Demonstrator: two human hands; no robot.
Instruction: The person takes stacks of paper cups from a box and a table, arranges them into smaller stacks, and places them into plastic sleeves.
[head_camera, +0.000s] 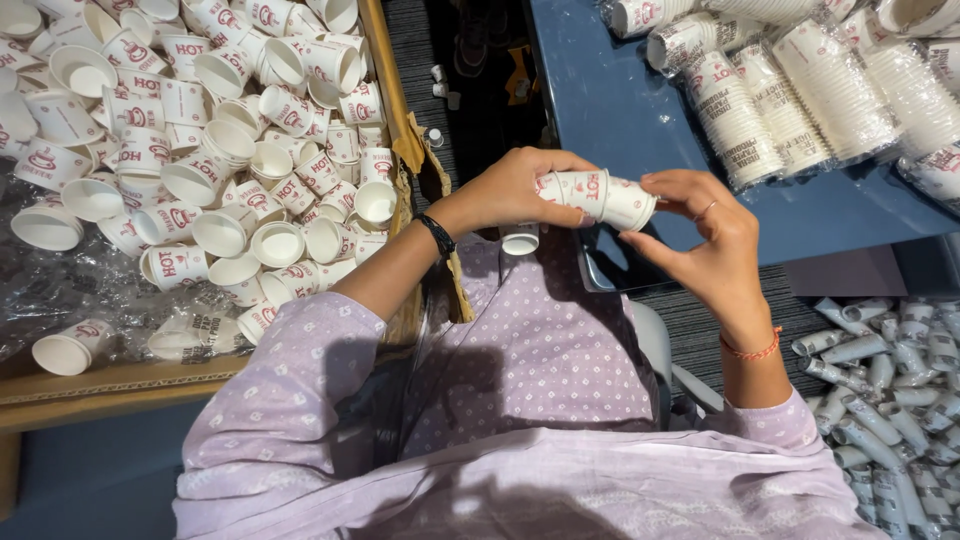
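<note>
Fingers first: left hand wrapped snug round the base end of a short nested stack of paper cups, held sideways over the lap. Right hand at the open end, thumb and fingertips pinched narrow on the outermost rim, ring on one finger. Looks like a two-ended grip so the stack stays straight and doesn't telescope apart. One loose white cup sitting just under the left hand, on the lilac dotted fabric.

Further out: black band on the left wrist, red thread on the right.

Off to the left, big cardboard box lined with clear plastic, heaped with loose red-printed cups lying every which way, within easy reach. Up right, blue table carrying long plastic-wrapped sleeves of cups, laid side by side. Lower right on the floor, pile of rolled paper sleeves or wrappers, can't tell which.
</note>
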